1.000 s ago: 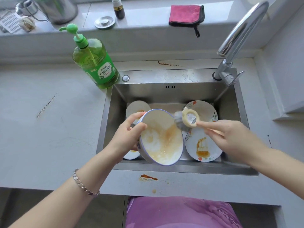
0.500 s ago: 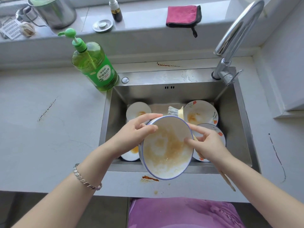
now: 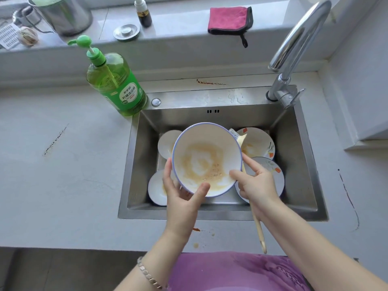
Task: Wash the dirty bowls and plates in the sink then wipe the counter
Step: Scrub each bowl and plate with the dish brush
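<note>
A white bowl with a blue rim (image 3: pixel 206 158), smeared brown inside, is held tilted above the steel sink (image 3: pixel 302 164). My left hand (image 3: pixel 182 198) grips its near rim, thumb inside the bowl. My right hand (image 3: pixel 257 185) holds the bowl's right rim with its thumb and also grips a wooden-handled dish brush (image 3: pixel 259 232); the brush head (image 3: pixel 239 137) shows behind the bowl. Several dirty dishes lie in the sink: a plate at back left (image 3: pixel 165 141), a plate at front left (image 3: pixel 156 190), a patterned bowl at back right (image 3: pixel 259 143), and a patterned plate (image 3: pixel 273 169) under my right hand.
A green dish soap bottle (image 3: pixel 117 87) stands at the sink's back left corner. The faucet (image 3: pixel 294 47) rises at the back right. On the sill lie a pink cloth (image 3: pixel 228 18), a sink plug (image 3: pixel 126 32), a small dark bottle (image 3: pixel 144 13) and a metal pot (image 3: pixel 60 13). Brown stains (image 3: pixel 197 229) mark the counter.
The bowl has been turned and lifted toward the back of the sink. My left hand shifted from its top rim to its near rim. My right hand now pinches the right rim.
</note>
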